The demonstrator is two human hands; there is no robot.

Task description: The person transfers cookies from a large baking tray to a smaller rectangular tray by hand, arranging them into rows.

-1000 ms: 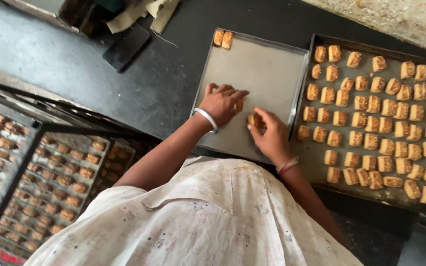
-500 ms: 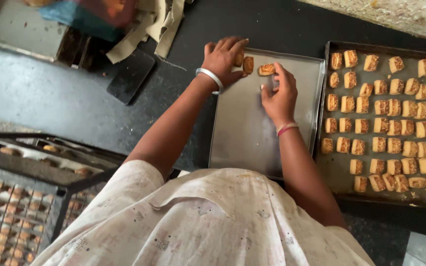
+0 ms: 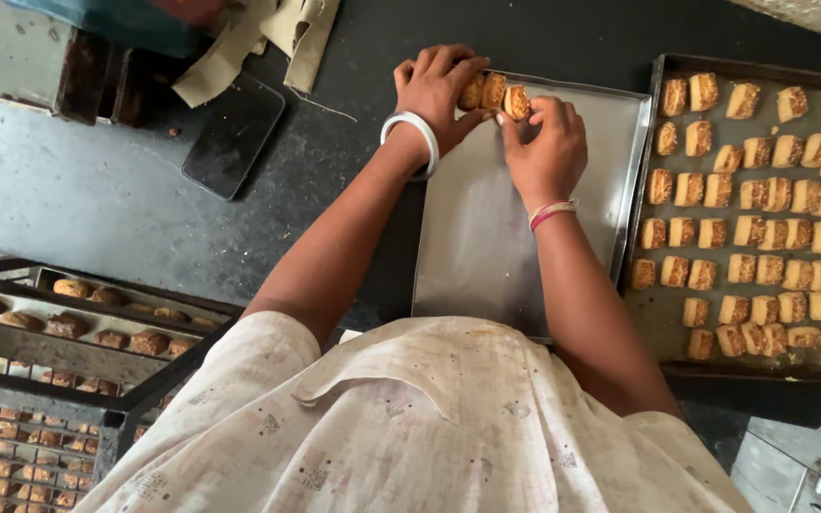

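A grey metal tray (image 3: 496,247) lies in front of me on a dark floor. At its far left corner stand two brown baked biscuits (image 3: 483,92) on edge. My left hand (image 3: 437,87), with a white bangle at the wrist, rests against them from the left. My right hand (image 3: 545,142) pinches a third biscuit (image 3: 516,102) and presses it against the row. To the right sits a dark baking tray (image 3: 665,313) filled with several rows of the same biscuits (image 3: 762,218).
A black flat slab (image 3: 233,135) lies on the floor at the upper left beside cloth strips (image 3: 268,38). A metal rack (image 3: 68,332) at the lower left carries shelves of round and small baked pieces.
Both hands went from the tray's middle to its far left corner. My right hand carried a biscuit there and now holds it against the two standing ones.
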